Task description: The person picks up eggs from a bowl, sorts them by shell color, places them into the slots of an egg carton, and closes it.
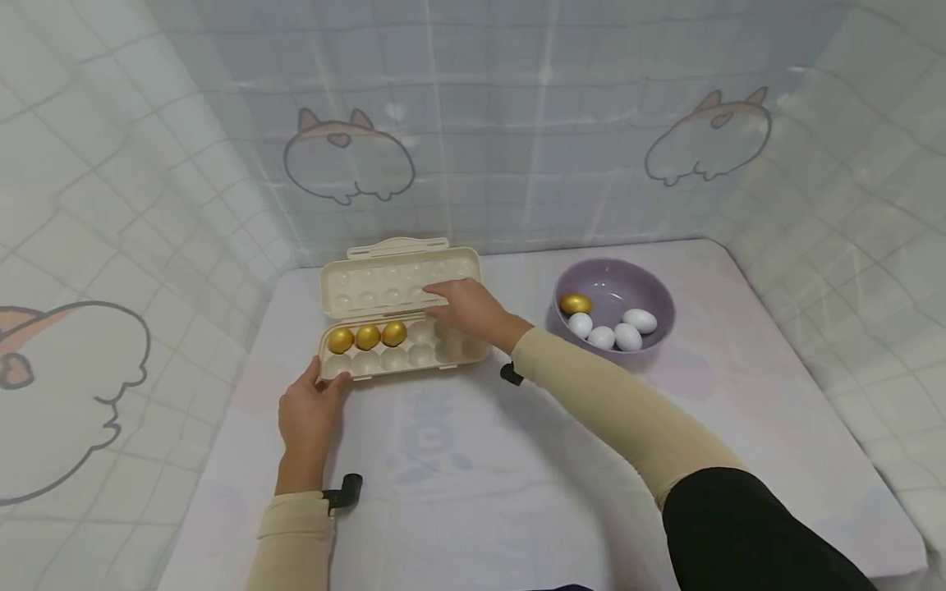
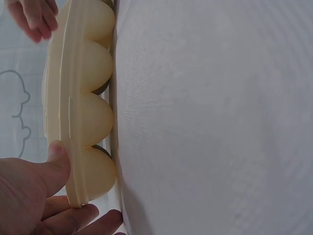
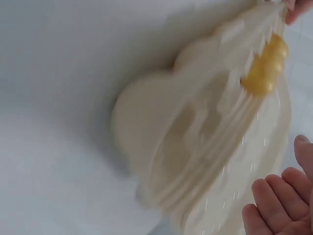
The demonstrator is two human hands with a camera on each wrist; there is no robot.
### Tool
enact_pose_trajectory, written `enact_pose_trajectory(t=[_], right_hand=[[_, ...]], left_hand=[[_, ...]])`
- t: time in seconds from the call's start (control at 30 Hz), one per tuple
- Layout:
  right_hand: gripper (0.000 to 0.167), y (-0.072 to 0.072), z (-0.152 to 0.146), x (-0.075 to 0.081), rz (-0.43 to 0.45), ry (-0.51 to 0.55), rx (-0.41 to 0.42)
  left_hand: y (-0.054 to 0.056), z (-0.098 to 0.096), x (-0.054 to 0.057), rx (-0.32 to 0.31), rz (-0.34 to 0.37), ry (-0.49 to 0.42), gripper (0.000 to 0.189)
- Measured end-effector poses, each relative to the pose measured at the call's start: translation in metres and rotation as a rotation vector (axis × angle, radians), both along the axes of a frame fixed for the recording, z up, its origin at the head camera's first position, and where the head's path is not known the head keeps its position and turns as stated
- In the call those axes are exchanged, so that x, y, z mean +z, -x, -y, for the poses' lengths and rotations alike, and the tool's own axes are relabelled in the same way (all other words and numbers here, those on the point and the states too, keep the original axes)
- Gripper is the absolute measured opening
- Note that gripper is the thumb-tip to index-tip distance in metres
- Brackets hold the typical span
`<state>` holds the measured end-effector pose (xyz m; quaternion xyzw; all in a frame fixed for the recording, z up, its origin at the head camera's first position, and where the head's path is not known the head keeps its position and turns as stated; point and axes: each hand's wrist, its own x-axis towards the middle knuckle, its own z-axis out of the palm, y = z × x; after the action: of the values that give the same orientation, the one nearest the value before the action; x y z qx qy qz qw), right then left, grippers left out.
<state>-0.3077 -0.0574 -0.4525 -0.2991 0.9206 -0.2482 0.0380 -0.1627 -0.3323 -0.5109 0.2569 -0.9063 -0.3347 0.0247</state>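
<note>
With the left hand [image 1: 306, 410] pinching the left end of the open carton [image 1: 394, 359] on the bench [image 1: 443, 509] and the right hand [image 1: 470, 310] loose-fingered, empty above its right part, lifting that pinch could tip the gold eggs [image 1: 367, 337] out.

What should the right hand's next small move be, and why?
Perhaps reach the right hand to the bowl for its gold egg: that hand looks empty, and three gold eggs sit beside empty cups in the carton, which the left hand grips.
</note>
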Motion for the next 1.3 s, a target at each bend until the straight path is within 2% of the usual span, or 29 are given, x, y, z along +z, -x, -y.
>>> enact_pose_trajectory(t=[0.1,0.17,0.4,0.73,0.97,1.13,1.3], right_hand=[[0.052,0.004,-0.026,0.010,-0.040,-0.022,-0.020],[0.054,0.006,-0.045,0.016,-0.037,-0.030,-0.045],[0.057,0.016,-0.110,0.020,-0.060,-0.086,-0.174],[0.057,0.013,-0.183,0.020,0.044,-0.148,-0.281],[0.056,0.013,-0.207,0.008,0.135,-0.212,-0.258],[0.047,0.016,-0.210,-0.006,0.160,-0.250,-0.218],[0.048,0.016,-0.211,-0.014,0.185,-0.256,-0.217]], left_hand=[[0.001,0.002,0.001,-0.002,-0.004,0.001,0.077],[0.001,0.003,0.001,-0.002,-0.004,0.001,0.077],[0.000,0.008,0.002,0.018,0.033,-0.021,0.079],[-0.002,0.011,0.004,0.028,0.055,-0.042,0.080],[-0.003,0.015,0.004,0.022,0.063,-0.033,0.080],[-0.003,0.016,0.002,0.019,0.065,-0.031,0.081],[-0.002,0.015,-0.001,0.014,0.065,-0.029,0.082]])
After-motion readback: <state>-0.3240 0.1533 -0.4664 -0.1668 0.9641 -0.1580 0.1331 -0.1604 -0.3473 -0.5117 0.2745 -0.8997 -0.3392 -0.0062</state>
